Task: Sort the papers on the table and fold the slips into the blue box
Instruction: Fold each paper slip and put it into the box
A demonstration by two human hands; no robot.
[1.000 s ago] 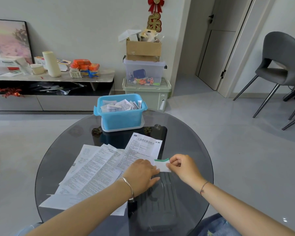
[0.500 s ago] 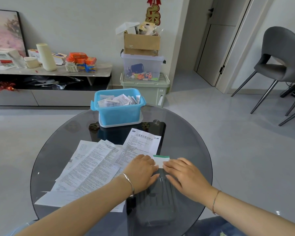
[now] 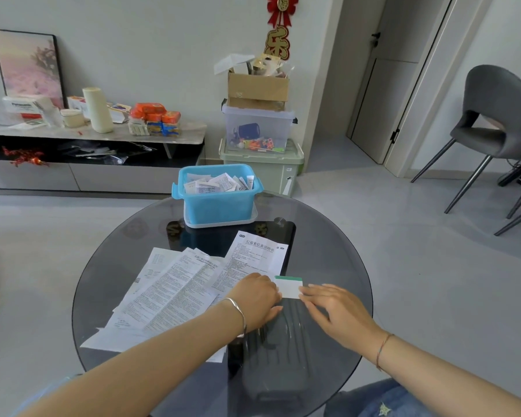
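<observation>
A small white slip with a green top edge (image 3: 288, 286) lies flat on the round glass table (image 3: 337, 254). My left hand (image 3: 257, 297) rests palm down on its left side. My right hand (image 3: 333, 308) lies flat at its right edge, fingertips touching the paper. Several unfolded printed leaflets (image 3: 175, 288) fan out to the left, one sheet (image 3: 254, 255) lying just behind the slip. The blue box (image 3: 218, 203) stands at the table's far side, holding several folded slips.
A dark ridged object (image 3: 278, 350) shows under the glass near me. Behind the table stand stacked storage bins (image 3: 260, 152) with a cardboard box on top. A low shelf (image 3: 103, 135) with packets runs along the left wall. Grey chair (image 3: 494, 127) at right.
A second ago my right hand pinched the slip's right end, raised slightly. It has since laid the slip down and flattened beside it; the left hand stayed in place.
</observation>
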